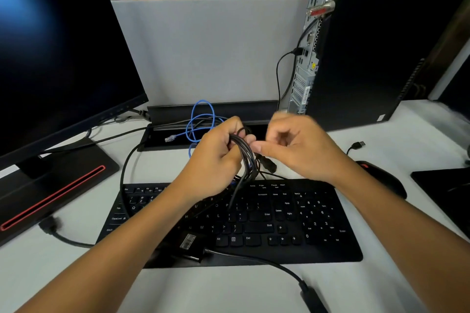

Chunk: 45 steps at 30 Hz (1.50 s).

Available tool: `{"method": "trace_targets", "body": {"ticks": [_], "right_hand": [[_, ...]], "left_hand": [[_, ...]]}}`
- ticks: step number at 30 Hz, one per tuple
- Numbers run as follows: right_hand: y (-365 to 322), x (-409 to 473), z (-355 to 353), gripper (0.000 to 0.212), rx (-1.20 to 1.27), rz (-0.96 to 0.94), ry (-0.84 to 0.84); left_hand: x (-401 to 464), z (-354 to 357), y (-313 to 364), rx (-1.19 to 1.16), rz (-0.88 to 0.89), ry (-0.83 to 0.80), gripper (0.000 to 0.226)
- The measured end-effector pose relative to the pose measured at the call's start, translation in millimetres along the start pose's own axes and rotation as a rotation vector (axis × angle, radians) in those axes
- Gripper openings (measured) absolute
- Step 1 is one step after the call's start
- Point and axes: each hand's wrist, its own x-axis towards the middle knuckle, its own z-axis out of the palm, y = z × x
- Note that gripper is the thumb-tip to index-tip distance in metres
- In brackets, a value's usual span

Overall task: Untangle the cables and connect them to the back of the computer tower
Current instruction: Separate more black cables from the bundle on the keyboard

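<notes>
Your left hand (218,152): curled around a bundle of black cables (245,157), held above the far edge of the keyboard (292,221). The strands hang from your fist down over the keys.

Your right hand (295,145): just right of the bundle, fingers loosely curled, thumb tip reaching toward the cables. It is blurred, so you cannot tell whether it pinches a strand or only touches one. The two hands sit close together.

Blue cable (201,119): looped loosely behind your left hand, over the black cable tray (211,110) at the far edge of the desk. Its clear plug (170,138) lies to the left of your hand.

Computer tower (368,53): upright, far right, its rear panel (305,58) turned toward the middle. One black cable (282,68) is already plugged in there and drops toward the desk.

Loose USB plug (358,145): on the desk right of your right hand, near the black mouse (381,178).

Monitor (58,53): far left, screen dark, on a stand with a red stripe (53,198).

Black adapter with a barcode label (188,242): lies on the near edge of the keyboard, its lead running off near right.

White desk (229,287): carries all items.
</notes>
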Motion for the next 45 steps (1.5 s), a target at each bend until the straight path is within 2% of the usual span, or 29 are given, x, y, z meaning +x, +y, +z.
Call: {"method": "trace_targets", "body": {"ticks": [1,2,4,6,10,13,16,18,21,22,23,25,26,28,29,30,32,33,34,35,36,37,39,40,41,42,43,44,45], "right_hand": [[-1.3,-0.4,-3.3,0.034,-0.028,-0.059,0.07],[-5.3,-1.1,-5.5,0.031,-0.074,-0.122,0.068],[-12.4,-1.4,-6.6,0.031,-0.168,-0.241,-0.037],[-17.3,-1.2,-3.0,0.019,-0.195,-0.287,-0.075],[-13.1,-2.7,-2.8,0.017,-0.032,-0.079,-0.08],[-7.6,0.2,1.5,0.026,0.383,0.169,0.163],[-5.1,2.1,18.5,0.033,0.549,0.412,0.393],[-10.0,3.4,24.8,0.029,0.654,0.524,0.41],[-12.6,4.5,16.3,0.035,0.967,0.511,0.293],[-12.0,3.6,11.4,0.032,0.95,0.451,0.223],[-9.8,2.0,7.5,0.024,0.763,0.337,0.151],[-3.1,-1.2,4.6,0.009,0.068,0.048,0.119],[0.1,-3.4,4.8,0.02,-0.18,-0.051,0.137],[-1.1,-5.2,7.8,0.043,-0.277,-0.045,0.193],[-7.0,-4.4,8.7,0.05,-0.172,0.042,0.23],[-10.8,-0.9,6.7,0.053,0.051,0.212,0.289],[-13.7,7.3,0.1,0.047,0.748,0.636,0.348],[-11.9,9.5,-6.5,0.039,0.994,0.767,0.355],[-7.8,12.0,-13.2,0.027,1.106,0.83,0.362],[-4.1,12.3,-18.0,0.016,1.116,0.833,0.365],[-1.7,10.8,-21.2,0.009,1.035,0.773,0.36],[4.5,8.6,-22.0,0.01,0.813,0.67,0.364],[6.6,-1.4,-22.4,0.015,0.124,0.325,0.311],[6.3,-3.7,-21.8,0.026,-0.125,0.171,0.279],[7.4,-4.7,-20.8,0.039,-0.216,0.109,0.271],[6.3,-4.4,-20.0,0.049,-0.2,0.124,0.308],[3.1,-1.9,-21.5,0.054,-0.076,0.231,0.387],[1.5,3.1,-25.7,0.054,0.191,0.423,0.466],[2.8,7.3,-29.7,0.055,0.579,0.624,0.499]], "left_hand": [[0.0,0.1,1.3,-0.034,-0.019,-0.025,0.032],[-0.1,0.3,1.4,-0.049,-0.031,-0.044,0.032],[-1.1,2.6,0.3,-0.048,-0.045,-0.065,0.029],[-2.6,2.8,-2.6,-0.087,-0.084,-0.099,0.02],[-5.2,-0.6,-4.5,-0.23,-0.19,-0.139,0.043],[-3.8,4.2,0.9,-0.239,-0.192,-0.225,0.043],[0.5,12.1,2.9,-0.183,-0.171,-0.269,0.033],[1.1,14.7,0.8,-0.174,-0.182,-0.298,0.022],[-0.1,12.9,-3.9,-0.216,-0.219,-0.312,0.022],[-0.5,9.9,-5.7,-0.237,-0.233,-0.313,0.023],[-0.6,7.1,-7.7,-0.25,-0.246,-0.312,0.022],[-1.2,4.9,-10.1,-0.249,-0.269,-0.331,0.014],[-2.0,5.0,-11.0,-0.25,-0.275,-0.347,0.018],[-3.1,4.1,-10.8,-0.31,-0.292,-0.362,0.035],[-2.7,3.3,-10.0,-0.366,-0.302,-0.355,0.035],[-1.5,1.8,-9.6,-0.408,-0.304,-0.338,0.031],[2.4,-1.5,-10.9,-0.426,-0.291,-0.307,0.025],[3.1,-2.0,-12.2,-0.418,-0.284,-0.298,0.026],[3.1,-2.1,-13.3,-0.397,-0.282,-0.296,0.028],[2.7,-2.0,-14.6,-0.362,-0.283,-0.303,0.03],[2.0,-2.9,-14.9,-0.33,-0.289,-0.314,0.031],[0.8,-3.9,-15.1,-0.317,-0.297,-0.32,0.034],[-0.2,-3.9,-14.0,-0.337,-0.315,-0.318,0.042],[0.1,-3.0,-13.4,-0.36,-0.326,-0.31,0.042],[0.1,-2.2,-12.7,-0.39,-0.342,-0.301,0.041],[0.2,-2.3,-12.3,-0.424,-0.358,-0.29,0.04],[0.0,-2.7,-12.2,-0.46,-0.371,-0.282,0.038],[0.3,-4.0,-12.5,-0.488,-0.38,-0.274,0.037],[0.7,-5.7,-13.3,-0.501,-0.386,-0.264,0.037]]}}
